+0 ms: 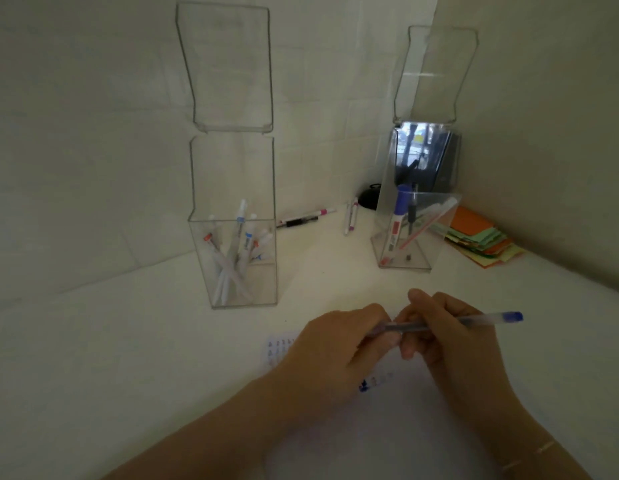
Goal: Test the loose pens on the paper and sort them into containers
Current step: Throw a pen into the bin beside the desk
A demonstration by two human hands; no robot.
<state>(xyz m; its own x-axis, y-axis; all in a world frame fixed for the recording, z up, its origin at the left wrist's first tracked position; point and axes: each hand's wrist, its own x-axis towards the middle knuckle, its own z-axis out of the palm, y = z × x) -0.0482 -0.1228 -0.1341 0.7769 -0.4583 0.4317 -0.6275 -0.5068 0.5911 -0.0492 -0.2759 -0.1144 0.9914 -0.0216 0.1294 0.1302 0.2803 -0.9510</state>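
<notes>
Both my hands hold one clear pen with a blue end (488, 319) level above the white paper (398, 403). My left hand (335, 344) pinches its left end, my right hand (446, 337) grips its middle, and the blue end sticks out to the right. The paper bears blue scribbles (365, 386) and small marks at its top left. A clear left container (233, 268) holds several white pens. A clear right container (403, 233) holds a blue marker and other pens. Loose pens lie at the back: a black and pink one (303, 218) and a white pair (350, 216).
Both containers have tall clear lids standing open against the white walls. A stack of orange, green and yellow paper notes (481, 237) lies at the right by the wall. A small black object (369, 197) sits behind the right container.
</notes>
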